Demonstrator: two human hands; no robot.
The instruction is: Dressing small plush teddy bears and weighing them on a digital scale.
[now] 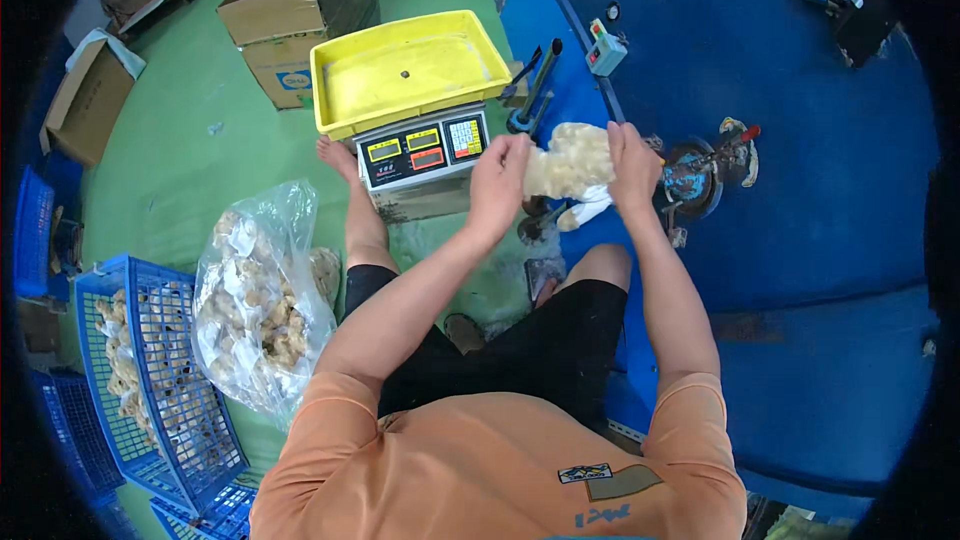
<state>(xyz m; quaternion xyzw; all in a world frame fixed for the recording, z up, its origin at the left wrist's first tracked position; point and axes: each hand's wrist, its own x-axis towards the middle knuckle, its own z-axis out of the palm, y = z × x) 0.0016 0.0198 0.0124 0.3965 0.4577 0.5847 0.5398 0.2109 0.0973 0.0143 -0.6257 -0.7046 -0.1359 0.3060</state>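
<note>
Green floor w/ blue machine at right. Both hands, left hand (497, 180) & right hand (632, 165), clamped on small filled bag (570, 162) above machine edge. Yellow scale tray (410, 70) bare; big sack (262, 305) & blue crate (160, 380) loaded, so plenty left.

Fingertips of both hands hidden behind the pale filled bag (570, 162); crate (160, 380) contents indistinct.

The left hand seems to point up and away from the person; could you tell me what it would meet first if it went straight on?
Probably the weighing scale with its yellow tray, just beyond the left hand gripping the pale bag. Depth is unclear, so it might pass beside it.
</note>
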